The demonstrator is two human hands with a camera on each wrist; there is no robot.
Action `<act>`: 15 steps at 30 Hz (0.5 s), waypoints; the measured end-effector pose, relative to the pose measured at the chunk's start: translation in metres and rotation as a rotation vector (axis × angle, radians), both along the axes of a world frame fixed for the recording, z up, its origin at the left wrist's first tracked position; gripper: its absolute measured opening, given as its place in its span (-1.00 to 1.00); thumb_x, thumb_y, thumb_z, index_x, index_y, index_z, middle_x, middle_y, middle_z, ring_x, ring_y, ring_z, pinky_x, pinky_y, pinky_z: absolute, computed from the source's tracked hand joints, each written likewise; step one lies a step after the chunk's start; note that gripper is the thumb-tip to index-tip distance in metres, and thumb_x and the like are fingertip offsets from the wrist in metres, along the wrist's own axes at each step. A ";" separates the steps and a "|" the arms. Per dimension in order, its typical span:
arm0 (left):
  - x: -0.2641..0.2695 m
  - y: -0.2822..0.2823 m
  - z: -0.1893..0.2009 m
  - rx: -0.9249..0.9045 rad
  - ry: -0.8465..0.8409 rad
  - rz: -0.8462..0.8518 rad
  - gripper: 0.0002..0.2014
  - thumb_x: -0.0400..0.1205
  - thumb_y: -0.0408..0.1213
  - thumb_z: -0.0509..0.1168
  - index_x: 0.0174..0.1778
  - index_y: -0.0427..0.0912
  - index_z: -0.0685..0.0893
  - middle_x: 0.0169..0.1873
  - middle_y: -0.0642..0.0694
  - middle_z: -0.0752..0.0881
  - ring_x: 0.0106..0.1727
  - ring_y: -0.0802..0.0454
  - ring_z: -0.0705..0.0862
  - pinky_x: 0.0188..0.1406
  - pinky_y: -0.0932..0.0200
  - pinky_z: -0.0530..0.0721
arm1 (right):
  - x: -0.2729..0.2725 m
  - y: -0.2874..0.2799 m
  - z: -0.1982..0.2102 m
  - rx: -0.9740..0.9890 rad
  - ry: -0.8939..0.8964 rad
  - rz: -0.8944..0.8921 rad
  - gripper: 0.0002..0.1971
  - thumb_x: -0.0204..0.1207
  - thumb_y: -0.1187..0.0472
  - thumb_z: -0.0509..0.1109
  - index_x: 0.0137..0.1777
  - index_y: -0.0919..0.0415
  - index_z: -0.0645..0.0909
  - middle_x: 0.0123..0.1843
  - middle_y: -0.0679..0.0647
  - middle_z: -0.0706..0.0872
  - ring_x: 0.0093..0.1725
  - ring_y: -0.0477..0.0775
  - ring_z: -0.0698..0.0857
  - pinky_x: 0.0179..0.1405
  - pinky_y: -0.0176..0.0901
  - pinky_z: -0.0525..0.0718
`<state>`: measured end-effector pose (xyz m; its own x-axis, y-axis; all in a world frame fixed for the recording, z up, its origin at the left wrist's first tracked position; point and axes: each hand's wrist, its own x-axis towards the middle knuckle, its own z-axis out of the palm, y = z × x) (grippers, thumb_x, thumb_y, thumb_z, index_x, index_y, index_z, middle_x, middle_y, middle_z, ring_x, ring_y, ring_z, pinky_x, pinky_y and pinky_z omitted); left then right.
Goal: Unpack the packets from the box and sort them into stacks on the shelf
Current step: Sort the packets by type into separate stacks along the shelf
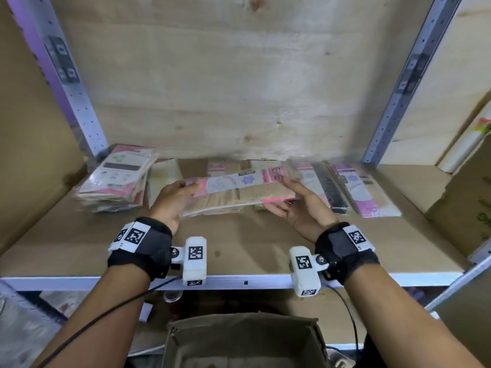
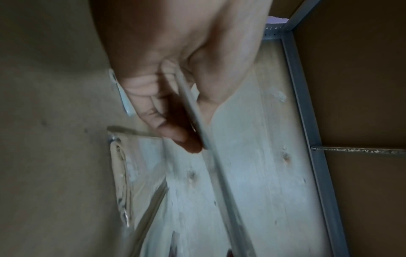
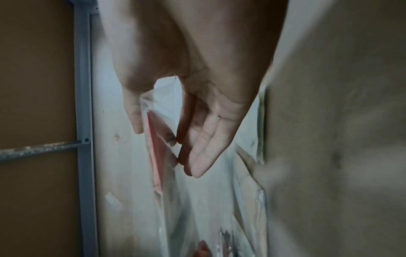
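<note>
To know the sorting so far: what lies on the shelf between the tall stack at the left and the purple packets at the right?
In the head view, flat beige packets lie there, partly hidden behind the bundle that both hands hold.

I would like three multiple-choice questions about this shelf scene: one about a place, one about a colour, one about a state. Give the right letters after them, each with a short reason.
1. Where does the tall stack of packets lie?
A. at the left end of the shelf
B. inside the box
C. on the floor

2. What colour is the band on the held packet?
A. green
B. pink
C. blue

3. How is the held packet carried?
A. by the left hand alone
B. it lies free on the shelf
C. by both hands, one at each end

Answers: 1 A, the stack sits on the shelf beside the left upright. 2 B, pink shows along its edge and around the printed label. 3 C, the left hand grips one end and the right hand the other, above the shelf board.
</note>
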<state>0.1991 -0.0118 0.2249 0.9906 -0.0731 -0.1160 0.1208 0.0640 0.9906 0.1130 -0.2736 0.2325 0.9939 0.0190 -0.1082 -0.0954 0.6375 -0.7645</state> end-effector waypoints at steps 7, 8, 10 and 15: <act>0.000 -0.015 -0.004 -0.157 0.126 -0.011 -0.79 0.67 -0.31 0.39 0.20 -0.23 0.77 0.04 -0.14 0.87 0.04 -0.03 0.85 0.01 0.08 0.79 | 0.006 -0.001 -0.001 0.120 -0.100 0.064 -0.46 0.48 0.04 0.55 0.42 0.13 0.53 0.38 0.23 0.69 0.42 0.30 0.65 0.32 0.33 0.62; 0.000 -0.017 -0.004 -0.181 0.152 0.005 -0.78 0.67 -0.32 0.39 0.20 -0.27 0.76 0.04 -0.18 0.86 0.04 -0.05 0.85 0.04 0.04 0.79 | 0.006 0.000 -0.001 0.137 -0.095 0.068 -0.43 0.46 0.03 0.56 0.45 0.13 0.54 0.38 0.22 0.68 0.42 0.29 0.64 0.31 0.32 0.63; -0.003 -0.023 -0.003 -0.231 0.172 0.009 -0.84 0.68 -0.37 0.36 0.13 -0.33 0.73 -0.03 -0.23 0.87 -0.10 -0.03 0.87 -0.20 0.09 0.82 | 0.008 0.004 -0.001 0.119 -0.108 0.065 -0.62 0.48 0.05 0.54 0.29 0.05 0.68 0.40 0.21 0.66 0.43 0.27 0.64 0.30 0.28 0.65; -0.013 -0.037 -0.007 -0.075 0.167 -0.140 -0.83 0.65 -0.34 0.40 0.14 -0.25 0.69 0.04 -0.21 0.84 -0.03 0.01 0.83 -0.26 0.25 0.78 | 0.015 0.016 -0.011 -0.191 -0.065 -0.135 -0.70 0.65 0.30 0.35 0.35 0.25 0.68 0.27 0.21 0.76 0.12 0.17 0.75 0.00 0.00 0.80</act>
<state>0.1859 -0.0484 0.2182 0.9376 -0.2232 -0.2667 0.2957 0.1078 0.9492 0.1275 -0.2578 0.2215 0.9911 -0.1289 -0.0330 0.0339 0.4841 -0.8744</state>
